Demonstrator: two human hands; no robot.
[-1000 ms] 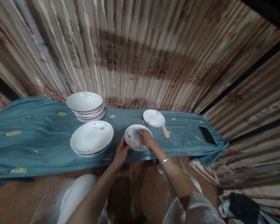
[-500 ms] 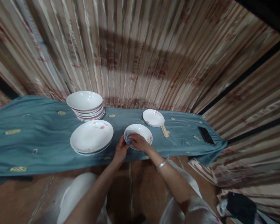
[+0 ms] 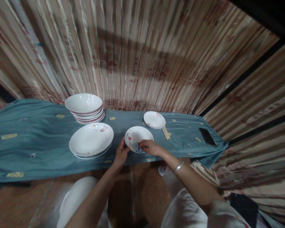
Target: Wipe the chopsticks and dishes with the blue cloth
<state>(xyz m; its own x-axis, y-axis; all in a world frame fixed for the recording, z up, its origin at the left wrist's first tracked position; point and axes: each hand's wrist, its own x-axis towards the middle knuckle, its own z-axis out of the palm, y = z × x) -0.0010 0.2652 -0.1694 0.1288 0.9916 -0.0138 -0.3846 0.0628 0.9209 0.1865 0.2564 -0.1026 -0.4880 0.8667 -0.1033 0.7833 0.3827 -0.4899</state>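
A white plate (image 3: 139, 134) with a floral rim rests near the front edge of the cloth-covered table. My left hand (image 3: 122, 153) grips its left rim, thumb on top and fingers around the side. Pinched in my right hand (image 3: 150, 147) is a bluish cloth (image 3: 139, 148), pressed against the plate's near inner side. To the left, large oval plates (image 3: 91, 139) lie stacked close to my left hand.
Behind the oval plates rises a stack of white bowls (image 3: 83, 104) with red rims. Small floral plates (image 3: 154, 120) and wooden chopsticks (image 3: 166, 133) lie back right. A black phone (image 3: 207, 136) is at the right end of the teal tablecloth (image 3: 38, 136). Curtains (image 3: 133, 63) hang behind.
My right hand has moved with the cloth from the plate's left inner side to its near side, toward the right. My left hand still holds the left rim.
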